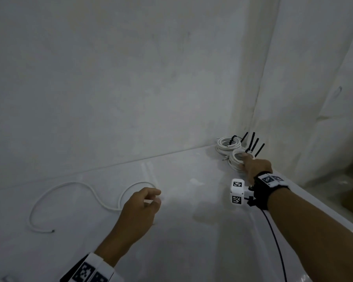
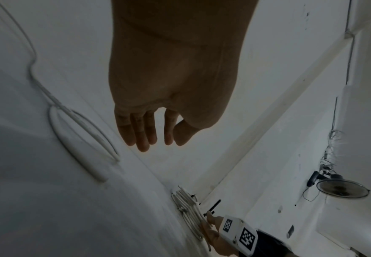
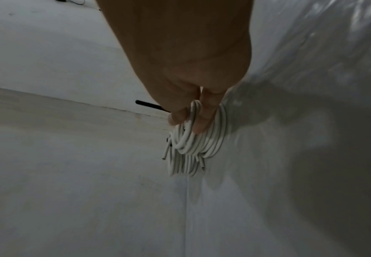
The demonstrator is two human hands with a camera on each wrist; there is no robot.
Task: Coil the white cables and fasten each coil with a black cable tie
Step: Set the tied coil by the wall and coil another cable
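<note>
Pretty dim, flat greyish light everywhere; wrist views are soft with motion blur, edges stretched, glare on the plastic sheet [image 3: 325, 43].

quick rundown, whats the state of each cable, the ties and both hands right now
loose white cable: uncoiled, lying in curves on the table, untied.
far coil: wound, black tie on it, in the corner.
near coil: wound, on the pile, under the right hand.
black cable ties: tails sticking up from the coils.
left hand: fingers loosely curled, holding nothing.
right hand: fingers on the near coil; grip unclear.
</note>
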